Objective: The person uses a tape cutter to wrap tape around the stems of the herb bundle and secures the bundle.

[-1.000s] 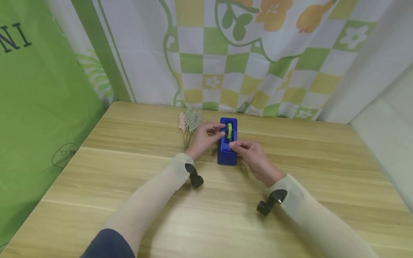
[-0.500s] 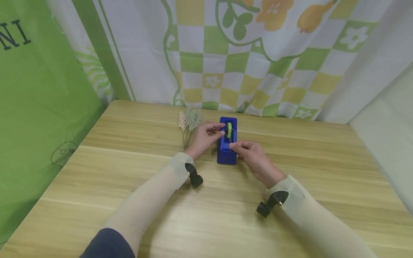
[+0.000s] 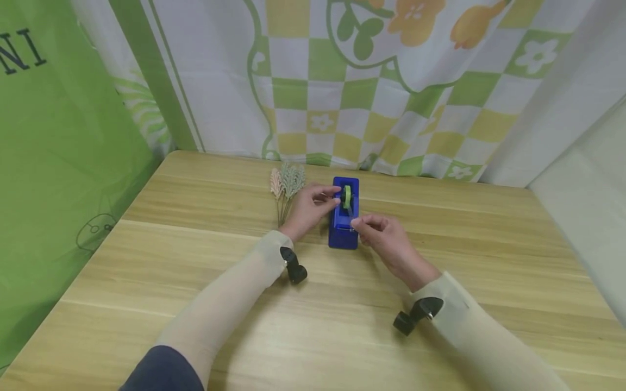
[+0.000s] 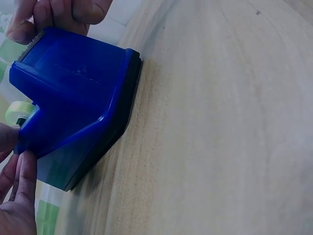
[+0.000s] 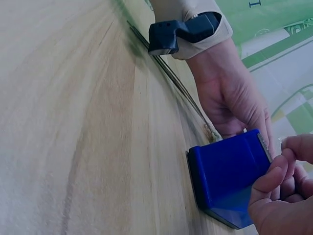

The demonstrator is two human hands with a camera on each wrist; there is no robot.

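Observation:
A blue tape dispenser point(image 3: 344, 239) stands on the wooden table, with a green-rimmed tape roll point(image 3: 348, 196) in its well. My left hand point(image 3: 310, 209) holds the dispenser's left side near the roll, thumb and fingers at its upper edge. In the head view, a strip of clear tape point(image 3: 350, 212) runs from the roll to my right hand point(image 3: 388, 241), whose thumb and index finger pinch its end just above the dispenser's front right corner. The toothed cutter point(image 4: 30, 47) lies beside those fingertips in the left wrist view. Exactly how the left fingertips meet the roll is partly hidden.
Artificial sprigs point(image 3: 288, 182), pink and grey-green, lie left of the dispenser, their stems partly behind the left hand. A patterned curtain point(image 3: 342, 98) hangs along the table's back edge. Green cloth point(image 3: 58, 163) hangs at the left.
My right hand has shifted slightly right and toward me, pinching the tape end, so the strip slants more to the right. The left hand stays in place on the dispenser.

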